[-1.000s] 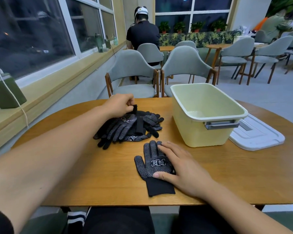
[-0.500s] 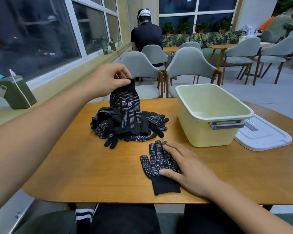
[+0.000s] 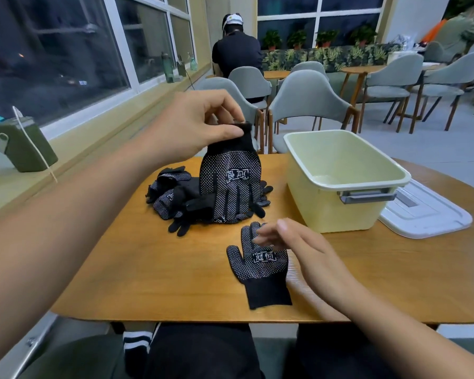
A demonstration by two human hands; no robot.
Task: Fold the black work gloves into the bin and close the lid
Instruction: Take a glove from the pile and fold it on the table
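One hanging glove (image 3: pixel 230 181), pinched by left hand (image 3: pixel 200 124); flat glove (image 3: pixel 257 266); both white-logoed.

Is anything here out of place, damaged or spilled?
Nothing is damaged or spilled. The gloves lie in a tangled heap left of the bin, and the lid lies off it on the table.

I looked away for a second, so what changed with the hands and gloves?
The left hand lifted one glove by its cuff off the pile. The right hand rose off the flat glove, fingers relaxed. The flat glove, bin and lid stayed put.
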